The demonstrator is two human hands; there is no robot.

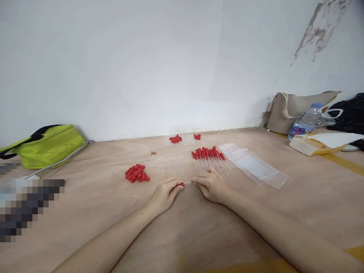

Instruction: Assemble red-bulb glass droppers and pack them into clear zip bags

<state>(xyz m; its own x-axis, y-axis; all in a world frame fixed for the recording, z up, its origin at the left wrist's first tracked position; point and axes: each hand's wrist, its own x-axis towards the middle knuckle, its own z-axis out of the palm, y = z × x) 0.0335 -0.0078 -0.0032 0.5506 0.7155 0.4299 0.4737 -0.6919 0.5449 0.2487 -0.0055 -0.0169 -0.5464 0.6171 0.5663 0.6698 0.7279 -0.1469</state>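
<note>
Right at the centre of the frame, the left hand (167,192) has its grip pinching a red bulb (182,184), only its end peeking past the fingertips! A single clear tube (187,183) runs out of it to the right, and there's the right hand (212,187), grip pressed together on the tube's other end, that tip hidden by the fingers.

Now the count: one bulb, one tube between two hands. Left of centre, a pile of red bulbs (137,173), roughly twenty, overlapping too much to number exactly. Just above the hands, one row of clear tubes (170,166), a dozen or more, almost melting into the table (99,212). Right of them, a fan of red-topped droppers (207,153), over ten, the lower ends partly behind the right hand. Several clear bags (253,167) overlap beyond, edges hard to separate. Two small red clusters (175,139) sit upper centre, along the wall.

Lower left, blurred blocks hide whatever's there; at the right edge, a black item (348,115) is cut off.
</note>
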